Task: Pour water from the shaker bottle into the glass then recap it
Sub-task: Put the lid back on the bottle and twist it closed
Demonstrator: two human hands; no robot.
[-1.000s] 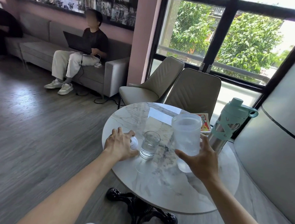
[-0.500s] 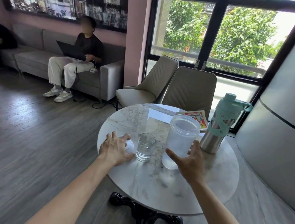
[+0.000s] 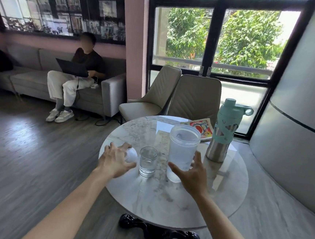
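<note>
The translucent shaker bottle [image 3: 183, 150] stands upright and uncapped on the round marble table [image 3: 165, 200]. My right hand [image 3: 190, 173] is just in front of it, thumb and fingers spread on either side of its lower part; whether they touch it I cannot tell. Left of the bottle stands a small clear glass [image 3: 148, 161] with water in its lower part. The white cap [image 3: 132, 155] lies on the table left of the glass, and my left hand [image 3: 114, 160] is curled over it with fingers and thumb around it.
A steel bottle with a teal lid [image 3: 223, 132] stands right of the shaker bottle, a colourful booklet [image 3: 200, 125] behind it. Two beige chairs [image 3: 194, 99] are at the table's far side. A person with a laptop sits on the grey sofa [image 3: 98, 95].
The shaker bottle came down from my right hand's raised grip and now stands on the table. My right hand has loosened and drawn back a little. My left hand stays on the cap.
</note>
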